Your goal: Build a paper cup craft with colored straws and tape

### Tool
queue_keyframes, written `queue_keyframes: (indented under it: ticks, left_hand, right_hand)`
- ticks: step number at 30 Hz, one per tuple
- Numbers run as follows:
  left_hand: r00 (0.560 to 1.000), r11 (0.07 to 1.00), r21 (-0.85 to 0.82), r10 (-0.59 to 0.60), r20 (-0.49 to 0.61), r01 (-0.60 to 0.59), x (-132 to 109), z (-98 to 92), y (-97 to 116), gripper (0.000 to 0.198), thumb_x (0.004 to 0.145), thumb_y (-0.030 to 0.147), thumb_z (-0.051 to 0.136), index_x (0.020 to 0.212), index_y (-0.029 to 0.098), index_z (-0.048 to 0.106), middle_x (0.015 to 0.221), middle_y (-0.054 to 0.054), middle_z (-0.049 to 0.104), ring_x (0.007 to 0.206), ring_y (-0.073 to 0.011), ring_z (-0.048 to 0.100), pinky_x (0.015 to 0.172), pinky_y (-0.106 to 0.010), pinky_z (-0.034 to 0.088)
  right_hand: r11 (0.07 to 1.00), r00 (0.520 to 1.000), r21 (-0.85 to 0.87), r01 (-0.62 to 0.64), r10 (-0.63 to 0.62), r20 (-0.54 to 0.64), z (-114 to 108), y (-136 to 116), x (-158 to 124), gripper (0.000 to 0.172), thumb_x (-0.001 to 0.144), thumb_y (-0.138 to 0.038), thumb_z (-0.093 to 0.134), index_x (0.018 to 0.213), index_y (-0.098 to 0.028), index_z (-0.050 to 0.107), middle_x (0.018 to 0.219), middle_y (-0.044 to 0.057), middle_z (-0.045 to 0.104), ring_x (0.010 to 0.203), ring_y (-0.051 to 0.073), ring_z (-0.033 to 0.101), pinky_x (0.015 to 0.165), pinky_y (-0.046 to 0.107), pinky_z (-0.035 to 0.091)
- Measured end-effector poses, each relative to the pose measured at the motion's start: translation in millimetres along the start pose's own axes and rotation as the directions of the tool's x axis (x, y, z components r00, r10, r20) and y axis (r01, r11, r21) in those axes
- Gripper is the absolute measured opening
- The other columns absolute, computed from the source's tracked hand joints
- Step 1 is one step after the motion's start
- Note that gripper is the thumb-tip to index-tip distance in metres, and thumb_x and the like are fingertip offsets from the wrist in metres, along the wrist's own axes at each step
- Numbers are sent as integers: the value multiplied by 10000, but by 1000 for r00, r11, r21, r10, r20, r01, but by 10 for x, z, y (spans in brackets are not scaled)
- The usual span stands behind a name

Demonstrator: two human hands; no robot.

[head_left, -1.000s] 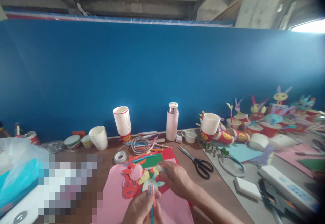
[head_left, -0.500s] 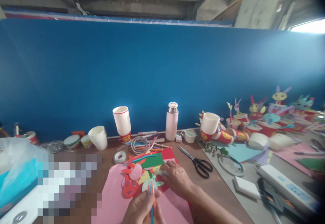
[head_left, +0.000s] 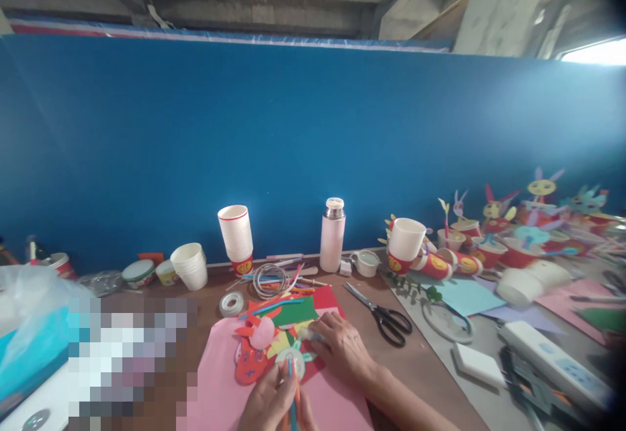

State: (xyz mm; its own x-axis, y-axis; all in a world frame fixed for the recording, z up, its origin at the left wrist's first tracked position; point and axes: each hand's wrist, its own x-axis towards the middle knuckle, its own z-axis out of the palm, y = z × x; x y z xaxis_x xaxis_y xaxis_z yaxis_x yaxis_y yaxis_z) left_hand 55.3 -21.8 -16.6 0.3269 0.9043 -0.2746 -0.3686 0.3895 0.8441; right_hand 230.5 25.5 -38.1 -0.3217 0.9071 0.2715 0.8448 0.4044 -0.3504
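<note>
My left hand (head_left: pixel 271 395) is closed at the bottom centre, pinching slim blue and orange sticks (head_left: pixel 293 405) that point away from me. Just beyond their tips lies a pale green round paper cutout (head_left: pixel 292 360) with ear-like pieces. My right hand (head_left: pixel 345 346) is over the paper pile, its fingers curled down by a pale, clear bit I cannot make out. Left of it lie a red paper animal face (head_left: pixel 250 362) and a round pink cutout (head_left: pixel 263 332). Green sheet (head_left: pixel 296 312) and yellow scraps sit beneath, on large pink paper (head_left: pixel 215 366).
Black-handled scissors (head_left: pixel 386 320) lie right of my right hand. A tape roll (head_left: pixel 231 303), cup stack (head_left: pixel 235 238) and pink bottle (head_left: pixel 332 235) stand farther back. On the right are paper-cup animals (head_left: pixel 491 216), lying white cups (head_left: pixel 521 284) and a power strip (head_left: pixel 552 362).
My right hand has shifted slightly; my left hand keeps its pinch on the sticks. On the right, the lying white cups have moved right and a purple sheet now lies flatter.
</note>
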Motion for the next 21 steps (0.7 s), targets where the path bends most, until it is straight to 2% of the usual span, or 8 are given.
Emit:
queue_keyframes:
  ticks: [6, 9, 11, 15, 18, 21]
  left_hand:
    - [998, 998, 17, 59, -3, -59, 35, -22, -18, 270, 614, 385, 745, 602, 157, 601, 452, 33, 550, 445, -104, 505, 473, -200, 382]
    - [999, 999, 11, 35, -6, -35, 21, -4, -51, 303, 616, 430, 729, 643, 155, 603, 451, 37, 552, 429, -100, 509, 463, -198, 382]
    - [1000, 1000, -5, -11, 7, 11, 0, 24, -58, 332, 614, 466, 717, 665, 163, 591, 436, 36, 560, 415, -106, 525, 464, -201, 393]
    - [997, 997, -28, -66, 42, 67, -36, 80, -40, 355, 610, 496, 706, 630, 170, 568, 425, 30, 567, 404, -109, 530, 473, -212, 405]
    - [997, 996, -56, -73, 39, 75, -38, 75, -16, 352, 602, 485, 717, 609, 169, 561, 432, 50, 527, 418, -92, 506, 497, -207, 402]
    - [997, 999, -15, -45, 62, 46, -30, 27, 8, 365, 598, 494, 714, 661, 159, 583, 455, 44, 527, 421, -96, 511, 483, -209, 377]
  right_hand:
    - [997, 997, 32, 73, -73, 9, -36, -32, -12, 148, 828, -226, 502, 944, -239, 593, 888, 13, 570, 837, 163, 490, 735, 251, 341]
    - [991, 994, 72, 113, -114, 3, -62, -15, 15, 167, 861, -276, 467, 933, -233, 612, 870, 20, 585, 822, 157, 508, 745, 246, 345]
    - [995, 996, 47, 93, -92, -11, -88, 8, 89, 202, 883, -289, 435, 893, -230, 627, 834, 19, 589, 795, 147, 520, 722, 233, 348]
    - [995, 999, -95, 39, -42, -28, -157, 51, 398, 276, 897, -235, 393, 805, -217, 652, 791, 20, 594, 769, 140, 528, 695, 227, 341]
    - [991, 998, -122, 51, -55, -30, -174, 58, 690, 244, 888, -240, 414, 865, -239, 656, 829, 13, 603, 813, 141, 530, 723, 228, 337]
    - [987, 998, -156, 44, -49, -30, -113, 46, 928, 230, 880, -257, 433, 863, -240, 662, 869, 29, 606, 862, 164, 527, 744, 250, 332]
